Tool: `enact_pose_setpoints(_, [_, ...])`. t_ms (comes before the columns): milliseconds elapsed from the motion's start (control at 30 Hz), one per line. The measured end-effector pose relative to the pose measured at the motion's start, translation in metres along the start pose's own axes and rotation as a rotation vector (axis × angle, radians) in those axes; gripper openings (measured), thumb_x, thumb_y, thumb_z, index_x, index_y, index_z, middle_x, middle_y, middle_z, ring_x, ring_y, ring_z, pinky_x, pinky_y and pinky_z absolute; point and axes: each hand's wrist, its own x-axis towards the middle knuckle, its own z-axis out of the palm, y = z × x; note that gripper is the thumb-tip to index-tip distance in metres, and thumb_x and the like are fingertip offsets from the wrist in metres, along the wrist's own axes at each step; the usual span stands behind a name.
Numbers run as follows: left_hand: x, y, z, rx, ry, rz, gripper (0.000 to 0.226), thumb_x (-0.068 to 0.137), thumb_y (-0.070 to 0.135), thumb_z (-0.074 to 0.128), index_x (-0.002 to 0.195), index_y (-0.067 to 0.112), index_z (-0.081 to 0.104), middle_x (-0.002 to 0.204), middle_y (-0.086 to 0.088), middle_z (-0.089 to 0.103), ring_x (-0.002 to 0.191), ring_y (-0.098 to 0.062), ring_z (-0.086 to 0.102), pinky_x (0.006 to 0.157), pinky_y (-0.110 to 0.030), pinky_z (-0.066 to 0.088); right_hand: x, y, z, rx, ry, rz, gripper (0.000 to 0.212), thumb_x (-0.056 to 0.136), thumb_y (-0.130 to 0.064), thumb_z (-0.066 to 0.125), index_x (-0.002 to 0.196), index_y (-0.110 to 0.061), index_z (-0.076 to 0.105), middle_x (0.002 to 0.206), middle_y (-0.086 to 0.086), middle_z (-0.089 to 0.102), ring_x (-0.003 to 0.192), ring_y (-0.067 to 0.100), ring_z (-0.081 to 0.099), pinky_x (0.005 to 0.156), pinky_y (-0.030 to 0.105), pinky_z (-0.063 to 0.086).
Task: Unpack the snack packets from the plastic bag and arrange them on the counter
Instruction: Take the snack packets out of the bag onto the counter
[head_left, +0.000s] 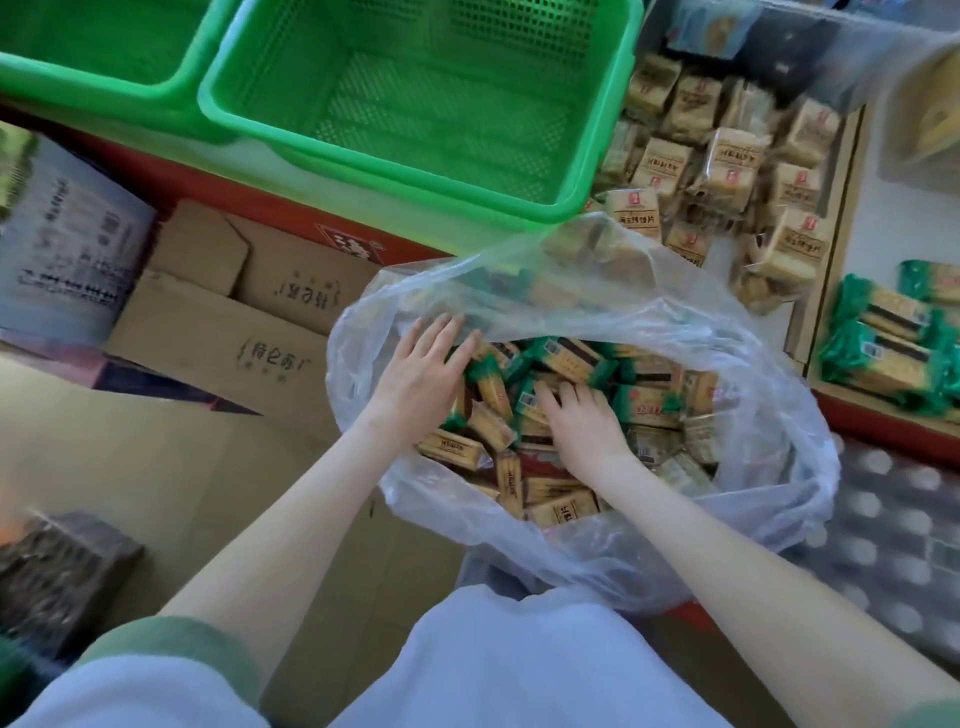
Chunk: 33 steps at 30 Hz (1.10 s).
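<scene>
A large clear plastic bag (753, 467) stands open in front of me, filled with several small green-and-gold snack packets (566, 358). My left hand (421, 369) reaches into the bag's left side with its fingers fairly straight, lying on the packets near the rim. My right hand (582, 421) is lower in the bag with curled fingers pressed down among the packets; whether it grips one is hidden. More green-and-gold packets (883, 343) lie in a compartment of the counter at the right.
Two green plastic baskets (426, 171) sit on the counter beyond the bag. Tan snack packets (727, 171) fill a compartment at the upper right. Cardboard boxes (223, 338) are stacked at the left. A pack of bottles (893, 530) sits at the lower right.
</scene>
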Motion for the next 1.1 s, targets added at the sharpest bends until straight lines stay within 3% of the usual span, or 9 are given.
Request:
enact_pose_setpoints(167, [0.022,0.023,-0.013,-0.102,0.142,0.077,0.058,0.071,-0.001,0.075,0.127,0.000,0.059,0.129,-0.023,0.057,0.120,-0.038,0.055,0.106,-0.051,0.037,-0.018,0.031,-0.019,0.178,0.252,-0.040,0.076,0.055,0.002,0.079,0.123,-0.010,0.048,0.093,0.016,0.059,0.082,0.035,0.057,0.071,0.042,0.050])
enact_pose_setpoints(367, [0.076,0.083,-0.045,-0.226,0.242,0.218,0.047,0.083,0.001,0.061,0.130,-0.001,0.056,0.133,-0.022,0.056,0.123,-0.036,0.053,0.107,-0.050,0.038,-0.059,0.107,-0.061,0.544,0.534,-0.013,0.071,0.075,-0.007,0.076,0.133,-0.017,0.036,0.122,0.015,0.052,0.112,0.030,0.047,0.097,0.042,0.040])
enact_pose_setpoints(500, [0.113,0.145,-0.063,-0.314,0.269,0.314,0.042,0.086,0.003,0.054,0.128,0.000,0.057,0.131,-0.022,0.057,0.120,-0.037,0.054,0.104,-0.049,0.042,-0.093,0.166,-0.073,0.794,0.762,0.214,0.065,0.084,-0.009,0.071,0.136,-0.018,0.034,0.129,0.000,0.041,0.121,0.021,0.042,0.102,0.032,0.038])
enact_pose_setpoints(600, [0.137,0.193,-0.068,-0.353,0.262,0.380,0.043,0.084,0.000,0.058,0.127,-0.001,0.056,0.130,-0.023,0.056,0.119,-0.038,0.054,0.102,-0.049,0.043,-0.115,0.218,-0.067,0.949,0.870,0.457,0.060,0.087,-0.013,0.065,0.138,-0.009,0.034,0.133,0.003,0.041,0.125,0.019,0.042,0.108,0.028,0.034])
enact_pose_setpoints(700, [0.156,0.235,-0.068,-0.356,0.238,0.424,0.040,0.090,0.009,0.045,0.128,0.001,0.055,0.132,-0.020,0.055,0.119,-0.037,0.053,0.101,-0.048,0.043,-0.136,0.276,-0.049,0.819,0.773,0.570,0.059,0.087,-0.009,0.065,0.138,-0.009,0.036,0.133,0.013,0.045,0.122,0.024,0.042,0.104,0.027,0.031])
enact_pose_setpoints(800, [0.173,0.268,-0.067,-0.341,0.201,0.452,0.043,0.091,0.015,0.037,0.128,0.002,0.055,0.132,-0.020,0.055,0.119,-0.036,0.053,0.101,-0.047,0.043,-0.153,0.336,-0.022,0.599,0.592,0.657,0.059,0.085,-0.005,0.065,0.138,-0.012,0.040,0.128,0.016,0.051,0.117,0.032,0.046,0.103,0.043,0.033])
enact_pose_setpoints(933, [0.187,0.295,-0.059,-0.301,0.164,0.448,0.037,0.089,0.007,0.055,0.126,0.002,0.058,0.131,-0.021,0.056,0.117,-0.039,0.056,0.100,-0.048,0.044,-0.161,0.386,0.008,0.408,0.220,0.665,0.063,0.090,-0.010,0.060,0.146,-0.020,0.035,0.143,0.012,0.042,0.132,0.033,0.036,0.109,0.046,0.020])
enact_pose_setpoints(1000, [0.189,0.299,-0.055,-0.282,0.129,0.438,0.037,0.087,0.005,0.062,0.123,0.002,0.059,0.130,-0.022,0.057,0.115,-0.039,0.057,0.098,-0.050,0.045,-0.162,0.394,0.011,0.384,0.169,0.624,0.064,0.091,-0.012,0.058,0.148,-0.023,0.032,0.150,0.011,0.035,0.139,0.029,0.027,0.113,0.044,0.013])
enact_pose_setpoints(1100, [0.188,0.295,-0.053,-0.278,0.096,0.431,0.032,0.095,0.017,0.045,0.120,0.004,0.060,0.125,-0.020,0.059,0.111,-0.038,0.059,0.096,-0.050,0.048,-0.162,0.387,0.002,0.335,0.218,0.552,0.066,0.090,-0.019,0.061,0.149,-0.020,0.030,0.154,0.011,0.027,0.143,0.029,0.018,0.115,0.048,0.008])
